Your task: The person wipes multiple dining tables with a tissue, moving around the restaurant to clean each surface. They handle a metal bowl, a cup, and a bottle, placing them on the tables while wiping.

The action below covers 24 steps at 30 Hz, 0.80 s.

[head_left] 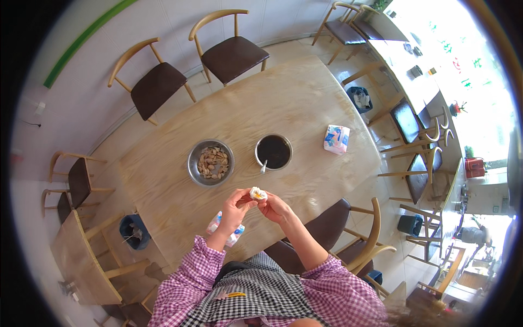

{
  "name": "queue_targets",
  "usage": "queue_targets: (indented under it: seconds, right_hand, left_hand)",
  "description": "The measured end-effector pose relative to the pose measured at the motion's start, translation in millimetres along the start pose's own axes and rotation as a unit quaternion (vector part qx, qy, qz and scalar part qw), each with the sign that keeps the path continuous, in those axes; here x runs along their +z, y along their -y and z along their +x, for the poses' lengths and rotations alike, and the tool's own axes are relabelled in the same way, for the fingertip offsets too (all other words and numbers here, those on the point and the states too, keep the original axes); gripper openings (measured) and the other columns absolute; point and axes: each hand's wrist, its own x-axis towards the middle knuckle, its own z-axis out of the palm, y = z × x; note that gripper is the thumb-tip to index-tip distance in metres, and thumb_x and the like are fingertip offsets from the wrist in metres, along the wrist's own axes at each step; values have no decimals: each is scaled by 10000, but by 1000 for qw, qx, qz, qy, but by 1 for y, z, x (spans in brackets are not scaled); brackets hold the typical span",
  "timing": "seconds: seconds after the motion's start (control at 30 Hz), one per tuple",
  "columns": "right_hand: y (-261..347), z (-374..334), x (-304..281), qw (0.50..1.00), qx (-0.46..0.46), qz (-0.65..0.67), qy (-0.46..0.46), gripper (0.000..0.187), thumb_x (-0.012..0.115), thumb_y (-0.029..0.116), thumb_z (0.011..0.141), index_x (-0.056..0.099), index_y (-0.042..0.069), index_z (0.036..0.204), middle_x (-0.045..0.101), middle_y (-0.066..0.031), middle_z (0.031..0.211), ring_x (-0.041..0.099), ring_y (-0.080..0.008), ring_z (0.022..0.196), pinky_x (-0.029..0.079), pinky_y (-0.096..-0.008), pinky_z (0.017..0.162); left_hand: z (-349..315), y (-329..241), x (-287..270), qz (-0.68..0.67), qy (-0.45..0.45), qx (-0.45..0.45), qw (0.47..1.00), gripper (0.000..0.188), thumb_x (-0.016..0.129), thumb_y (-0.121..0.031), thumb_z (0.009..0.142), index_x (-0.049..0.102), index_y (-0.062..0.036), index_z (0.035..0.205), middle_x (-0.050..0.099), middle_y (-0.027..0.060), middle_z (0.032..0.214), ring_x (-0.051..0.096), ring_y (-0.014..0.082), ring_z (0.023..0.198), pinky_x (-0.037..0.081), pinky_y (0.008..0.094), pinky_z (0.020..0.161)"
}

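Above the near part of the wooden table, my two hands meet around a small rounded white thing with a yellow-orange middle, which looks like a broken-open boiled egg. My left hand pinches it from the left with bent fingers. From the right, my right hand grips it too, its fingers partly hidden behind it. Beyond my left hand stands a steel bowl holding several pale brown pieces, too small to name surely. Beside it, a steel bowl of dark liquid has a spoon leaning in it.
A tissue pack lies at the table's right; another pack is partly covered by my left forearm. Brown-seated chairs line the far side, and a chair stands close at my right. Bins are on the floor.
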Motion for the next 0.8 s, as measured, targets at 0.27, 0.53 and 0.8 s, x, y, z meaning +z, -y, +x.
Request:
queue_targets:
  seconds: [0.27,0.53,0.8]
  right_hand:
    - [-39,30,30,971,-45,-221,-78,172,557,210,928,549,44,973,568,-8,814,512,-69,621,434,-191,531]
    - [-51,135,53,821,-190,-485,-234,362,620,241,847,414,-24,984,586,-130,824,612,-165,622,522,-316,476]
    - [-5,45,67,891,-216,-379,-127,205,553,94,843,420,-13,957,520,-110,906,634,-203,696,594,-343,568]
  left_hand:
    - [-18,13,-36,-41,-158,-43,986,167,654,-60,852,631,2,1005,645,15,875,600,71,783,488,203,706]
    - [-59,27,-100,-79,-284,-56,954,149,663,-112,850,622,-9,949,621,-3,817,529,55,677,428,198,636]
    - [-80,32,-131,-106,-309,-66,943,121,643,-138,869,588,-42,918,580,-5,782,509,66,689,409,208,654]
